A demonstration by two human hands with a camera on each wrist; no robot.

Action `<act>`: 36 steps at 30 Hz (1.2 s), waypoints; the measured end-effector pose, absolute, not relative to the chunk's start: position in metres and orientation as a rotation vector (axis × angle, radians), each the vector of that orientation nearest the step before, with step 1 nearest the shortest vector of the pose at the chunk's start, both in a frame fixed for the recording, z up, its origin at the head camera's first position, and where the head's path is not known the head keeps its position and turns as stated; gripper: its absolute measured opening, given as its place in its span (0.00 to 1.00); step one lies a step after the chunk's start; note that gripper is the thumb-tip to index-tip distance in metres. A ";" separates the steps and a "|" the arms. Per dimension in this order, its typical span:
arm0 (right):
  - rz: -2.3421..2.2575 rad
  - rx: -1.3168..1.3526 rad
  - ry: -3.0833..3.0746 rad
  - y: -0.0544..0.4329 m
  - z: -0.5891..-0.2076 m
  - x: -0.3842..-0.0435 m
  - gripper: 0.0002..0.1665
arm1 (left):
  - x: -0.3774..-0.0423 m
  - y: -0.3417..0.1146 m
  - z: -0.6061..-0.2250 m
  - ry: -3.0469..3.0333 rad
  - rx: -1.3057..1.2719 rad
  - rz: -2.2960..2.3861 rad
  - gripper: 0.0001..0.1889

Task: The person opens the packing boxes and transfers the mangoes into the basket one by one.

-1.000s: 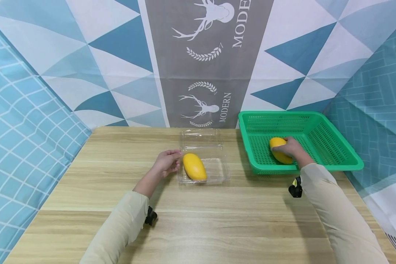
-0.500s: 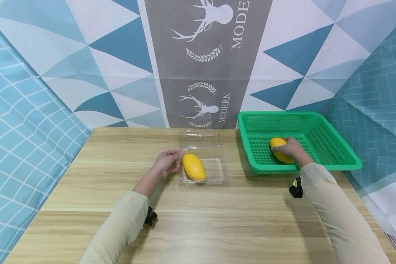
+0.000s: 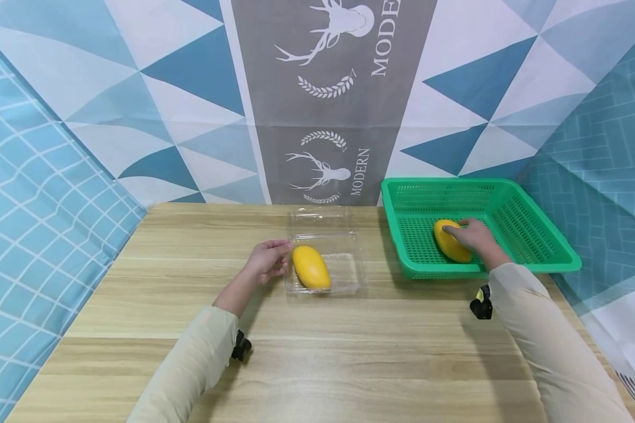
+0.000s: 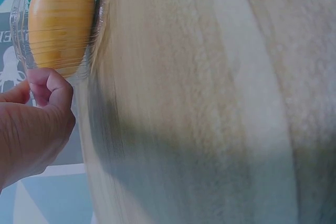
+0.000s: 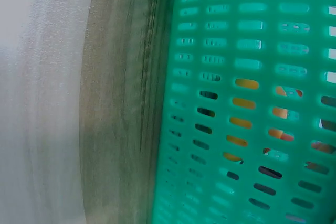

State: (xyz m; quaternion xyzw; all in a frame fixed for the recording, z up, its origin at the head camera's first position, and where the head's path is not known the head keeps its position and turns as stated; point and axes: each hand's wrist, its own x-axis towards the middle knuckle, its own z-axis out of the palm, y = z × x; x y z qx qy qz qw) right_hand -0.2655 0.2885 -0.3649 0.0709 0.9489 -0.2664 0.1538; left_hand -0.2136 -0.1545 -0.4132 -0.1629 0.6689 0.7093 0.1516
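Note:
At its left edge, a clear plastic clamshell container [image 3: 344, 270] is pinched by my left hand [image 3: 267, 259]; its lid [image 3: 323, 220] is folded back. One yellow mango [image 3: 311, 267] lies in the container's left side. The left wrist view shows the bent finger and thumb of the left hand [image 4: 39, 114] at the container's corner, close to that mango [image 4: 60, 22]. A second mango [image 3: 450, 247] lies in the green basket [image 3: 550, 247]. My right hand [image 3: 476, 236] touches this mango, thumb across its top; the other fingers are mostly hidden.
Pale wooden table [image 3: 349, 358] lies under everything. Patterned cloth [image 3: 323, 117] stands behind and at both sides. From the right wrist, the slotted basket wall [image 5: 247, 98] covers most of the hand, with bits of yellow seen through the slots.
My right hand has shifted slightly right, and its thumb has moved up across the mango, exposing more of it. The left hand, container and its mango look the same.

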 end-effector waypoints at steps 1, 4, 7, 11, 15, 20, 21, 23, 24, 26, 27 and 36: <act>-0.761 0.206 2.724 0.289 -0.365 -0.265 0.49 | -0.214 -0.155 -0.413 1.920 -0.469 2.038 0.20; -0.757 0.207 2.738 0.291 -0.364 -0.265 0.50 | -0.214 -0.154 -0.414 1.920 -0.462 2.041 0.20; -0.763 0.203 2.764 0.293 -0.361 -0.263 0.50 | -0.214 -0.154 -0.414 1.919 -0.459 2.043 0.20; -0.802 0.222 2.787 0.295 -0.356 -0.261 0.48 | -0.214 -0.154 -0.415 1.920 -0.456 2.041 0.20; -0.862 0.245 2.779 0.295 -0.350 -0.258 0.47 | -0.214 -0.154 -0.414 1.921 -0.458 2.042 0.20; -0.907 0.251 2.769 0.293 -0.344 -0.254 0.47 | -0.213 -0.155 -0.413 1.922 -0.448 2.046 0.21; -0.911 0.248 2.769 0.293 -0.344 -0.254 0.47 | -0.213 -0.155 -0.413 1.924 -0.447 2.042 0.21; -0.924 0.246 2.767 0.293 -0.341 -0.252 0.47 | -0.212 -0.154 -0.413 1.926 -0.452 2.036 0.21; -0.935 0.245 2.762 0.293 -0.340 -0.251 0.47 | -0.212 -0.154 -0.413 1.928 -0.454 2.033 0.20; -0.959 0.244 2.755 0.293 -0.339 -0.250 0.47 | -0.212 -0.154 -0.413 1.929 -0.455 2.028 0.21; -0.974 0.246 2.751 0.293 -0.338 -0.250 0.46 | -0.212 -0.154 -0.413 1.927 -0.456 2.029 0.21; -1.024 0.180 2.748 0.292 -0.331 -0.246 0.48 | -0.213 -0.155 -0.412 1.922 -0.450 2.035 0.21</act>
